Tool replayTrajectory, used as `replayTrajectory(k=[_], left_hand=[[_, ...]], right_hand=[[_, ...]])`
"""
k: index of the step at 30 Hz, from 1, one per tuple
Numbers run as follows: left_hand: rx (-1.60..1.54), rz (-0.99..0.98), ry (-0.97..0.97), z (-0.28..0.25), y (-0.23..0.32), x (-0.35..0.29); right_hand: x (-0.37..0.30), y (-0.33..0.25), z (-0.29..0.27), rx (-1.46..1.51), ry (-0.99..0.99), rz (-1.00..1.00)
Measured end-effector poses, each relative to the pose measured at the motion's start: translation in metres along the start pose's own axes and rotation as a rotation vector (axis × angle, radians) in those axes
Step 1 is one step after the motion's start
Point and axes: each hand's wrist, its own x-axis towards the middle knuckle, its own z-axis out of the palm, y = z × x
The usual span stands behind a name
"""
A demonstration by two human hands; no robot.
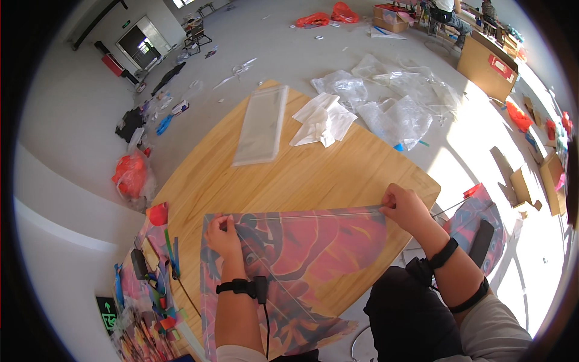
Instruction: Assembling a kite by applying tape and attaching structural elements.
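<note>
A thin printed kite sail (325,244) in red, purple and grey lies over the near part of the wooden table (235,193) and hangs toward my lap. My left hand (223,238) is at its far left corner, fingers closed on the edge. My right hand (404,208) pinches the right end of the same far edge, which runs nearly straight between both hands. From beside my right hand a thin dark rod (447,209) slants out past the table edge. What lies inside each pinch is mostly hidden by the fingers.
Farther back on the table are a stack of clear plastic sleeves (260,127) and crumpled white paper (325,120). At left hang colourful printed pieces and ribbons (154,274). Another printed piece (476,226) is at right. Plastic sheeting (392,90) and cardboard boxes (487,65) litter the floor.
</note>
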Motion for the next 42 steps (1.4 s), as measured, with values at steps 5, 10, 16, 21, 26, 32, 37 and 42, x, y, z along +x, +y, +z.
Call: replayTrajectory(k=[5,10,16,21,26,32,37,42], left_hand=[[-0.003,-0.012,-0.016,0.002,-0.001,0.0],[0.075,-0.022,-0.012,0.003,-0.008,0.002],[0.026,-0.111,-0.053,-0.003,-0.005,0.006],[0.057,-0.161,-0.094,0.002,0.0,0.008],[0.103,-0.188,-0.047,0.003,-0.005,0.012],[-0.075,-0.233,-0.124,-0.012,-0.013,0.024],[0.026,0.409,-0.273,-0.04,0.045,-0.033],[0.213,0.459,-0.401,-0.034,0.064,-0.07]], right_hand=[[0.005,0.002,0.0,-0.014,-0.009,-0.024],[0.005,-0.004,-0.002,-0.041,-0.021,-0.001],[0.004,-0.005,-0.006,-0.065,-0.03,0.008],[0.006,0.002,-0.006,-0.05,-0.053,0.036],[0.007,0.007,-0.006,-0.062,-0.021,-0.028],[0.007,0.009,-0.005,-0.054,-0.003,-0.083],[0.009,0.008,-0.007,-0.034,-0.037,-0.026],[0.013,0.02,-0.005,-0.044,0.0,-0.113]])
